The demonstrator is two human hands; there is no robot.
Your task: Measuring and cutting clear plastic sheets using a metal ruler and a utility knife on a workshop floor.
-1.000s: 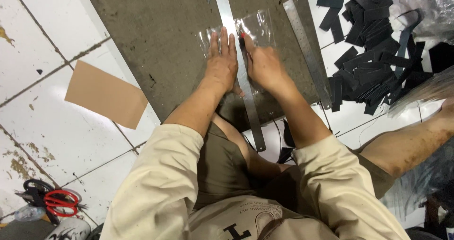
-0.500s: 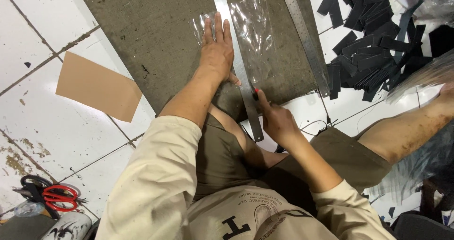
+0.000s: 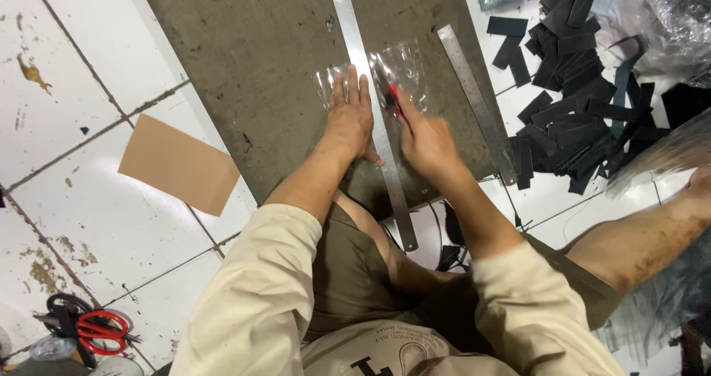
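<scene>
Clear plastic sheet (image 3: 400,68) under two steel rulers (image 3: 370,109).

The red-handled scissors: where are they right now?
In the head view, the red-handled scissors lie on the white tiled floor at the bottom-left corner, below the brown cardboard piece and far from both hands.

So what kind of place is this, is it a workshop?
Probably a small floor workshop for cutting material. The person sits on a white tiled floor at a grey cutting board, with a long metal ruler and a pile of black cut strips beside it.
</scene>
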